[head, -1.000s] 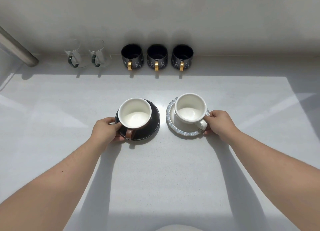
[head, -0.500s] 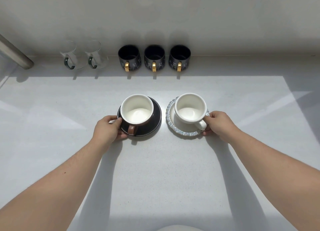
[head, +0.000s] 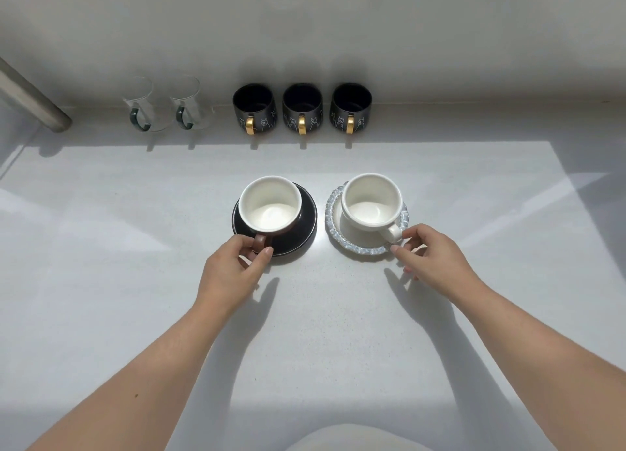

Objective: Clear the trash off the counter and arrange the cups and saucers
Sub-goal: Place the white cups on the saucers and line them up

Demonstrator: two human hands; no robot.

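Observation:
A brown cup [head: 271,203] with a white inside stands on a black saucer [head: 305,227] at the counter's middle. To its right, a white cup [head: 371,201] stands on a ruffled glass saucer [head: 355,247]. My left hand [head: 233,267] is at the front of the black saucer, thumb and forefinger pinched on either side of the brown cup's handle. My right hand [head: 430,261] hovers at the glass saucer's front right with its fingers spread. Its fingertips are next to the white cup's handle and hold nothing.
Along the back wall stand two clear glass cups [head: 152,105] with dark green handles and three black mugs [head: 301,110] with gold handles. A metal tube [head: 30,94] slants down at the far left. The grey counter [head: 321,332] extends toward me.
Both hands have left the saucers' outer sides and moved to the front. The left now pinches the brown cup's handle. The right has opened its fingers by the white cup's handle.

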